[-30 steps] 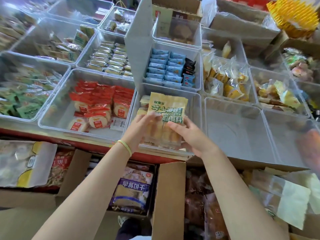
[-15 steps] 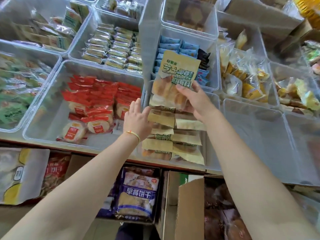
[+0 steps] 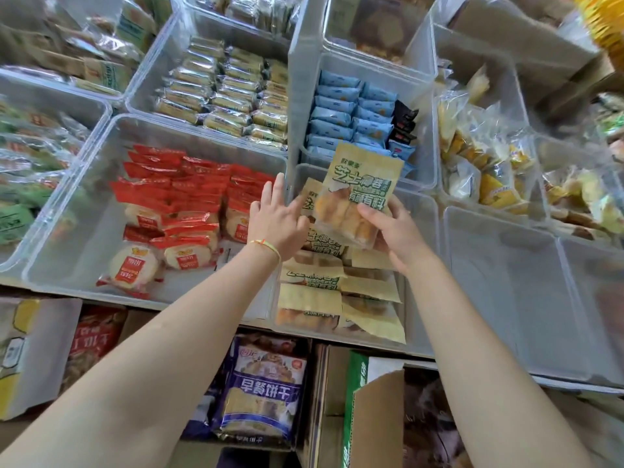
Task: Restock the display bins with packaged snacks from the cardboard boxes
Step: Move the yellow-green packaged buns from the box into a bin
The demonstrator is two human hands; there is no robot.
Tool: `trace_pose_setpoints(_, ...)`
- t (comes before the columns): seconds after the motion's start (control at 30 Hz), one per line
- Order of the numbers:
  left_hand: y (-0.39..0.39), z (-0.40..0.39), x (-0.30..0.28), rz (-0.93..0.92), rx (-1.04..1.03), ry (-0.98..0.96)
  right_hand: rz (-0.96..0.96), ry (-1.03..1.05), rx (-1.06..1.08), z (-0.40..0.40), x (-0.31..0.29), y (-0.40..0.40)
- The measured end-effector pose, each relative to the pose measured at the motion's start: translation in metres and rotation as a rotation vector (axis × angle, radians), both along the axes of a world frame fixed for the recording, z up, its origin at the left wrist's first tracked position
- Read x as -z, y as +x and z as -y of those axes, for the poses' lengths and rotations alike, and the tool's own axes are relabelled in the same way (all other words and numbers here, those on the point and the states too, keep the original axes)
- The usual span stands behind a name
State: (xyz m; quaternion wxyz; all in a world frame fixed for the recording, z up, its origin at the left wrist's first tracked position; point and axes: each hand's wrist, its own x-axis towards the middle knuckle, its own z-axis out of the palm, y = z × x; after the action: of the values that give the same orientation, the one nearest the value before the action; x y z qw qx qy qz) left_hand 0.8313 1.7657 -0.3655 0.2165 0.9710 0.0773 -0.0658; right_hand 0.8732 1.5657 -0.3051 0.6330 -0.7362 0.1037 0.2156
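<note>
My right hand (image 3: 395, 231) grips a tan snack packet with green lettering (image 3: 359, 189), held upright over the far end of a clear bin (image 3: 417, 265). Several identical packets (image 3: 337, 292) lie stacked in rows in that bin. My left hand (image 3: 277, 217) has straight fingers and touches the upright packet (image 3: 309, 201) at the bin's back left corner. An open cardboard box (image 3: 374, 417) stands on the floor below my right arm.
A bin of red packets (image 3: 175, 211) sits to the left and a bin of blue packets (image 3: 351, 119) behind. An empty clear bin (image 3: 499, 285) is to the right. Blue biscuit bags (image 3: 263, 390) and further cardboard boxes stand under the shelf edge.
My right hand has brought the packet down and nearer, towards the back of the bin. My left hand has reached forward from the bin's left wall to the packet at the back corner.
</note>
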Motion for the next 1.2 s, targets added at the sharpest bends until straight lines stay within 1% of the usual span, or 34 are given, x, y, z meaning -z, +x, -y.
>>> trace_pose_setpoints(0.1, -0.001, 0.001, -0.001, 0.057, -0.053, -0.052, 0.037, -0.008, -0.047, -0.022, 0.010, 0.008)
trace_pose_setpoints(0.2, -0.002, 0.001, 0.000, 0.125, -0.093, -0.049, 0.077, -0.043, 0.029, -0.037, 0.022, 0.014)
trace_pose_setpoints(0.3, -0.003, 0.001, 0.002, 0.155, -0.070, -0.005, 0.059, 0.075, 0.148, -0.033, 0.025, 0.022)
trace_pose_setpoints(0.37, -0.003, 0.001, 0.003, 0.154, -0.051, 0.026, 0.069, 0.104, 0.176, -0.028, 0.023, 0.028)
trace_pose_setpoints(0.43, -0.003, 0.001, 0.004, 0.172, -0.053, 0.032, 0.087, 0.041, 0.135, -0.027, 0.021, 0.031)
trace_pose_setpoints(0.57, -0.004, 0.002, 0.005, 0.222, -0.085, -0.002, 0.096, -0.101, -0.045, -0.028, 0.027, 0.015)
trace_pose_setpoints(0.7, -0.006, 0.001, 0.004, 0.350, -0.106, -0.062, 0.136, -0.277, -0.140, -0.024, 0.029, 0.003)
trace_pose_setpoints(0.77, -0.008, 0.000, 0.004, 0.397, -0.057, -0.041, 0.158, -0.396, -0.233, -0.027, 0.026, 0.004)
trace_pose_setpoints(0.83, -0.009, 0.000, 0.004, 0.396, 0.001, -0.026, 0.171, -0.482, -0.319, -0.031, 0.020, 0.006)
trace_pose_setpoints(0.9, -0.009, 0.001, 0.005, 0.376, 0.032, -0.040, 0.130, -0.522, -0.386, -0.031, 0.016, 0.011)
trace_pose_setpoints(1.0, -0.010, -0.001, 0.007, 0.340, 0.066, -0.020, 0.090, -0.657, -0.521, -0.031, 0.014, 0.018)
trace_pose_setpoints(1.07, -0.008, -0.001, 0.004, 0.306, 0.071, 0.003, 0.107, -0.695, -0.492, -0.033, 0.016, 0.019)
trace_pose_setpoints(1.2, -0.004, 0.000, 0.002, 0.236, 0.039, 0.105, 0.178, -0.660, -0.303, -0.041, 0.016, 0.018)
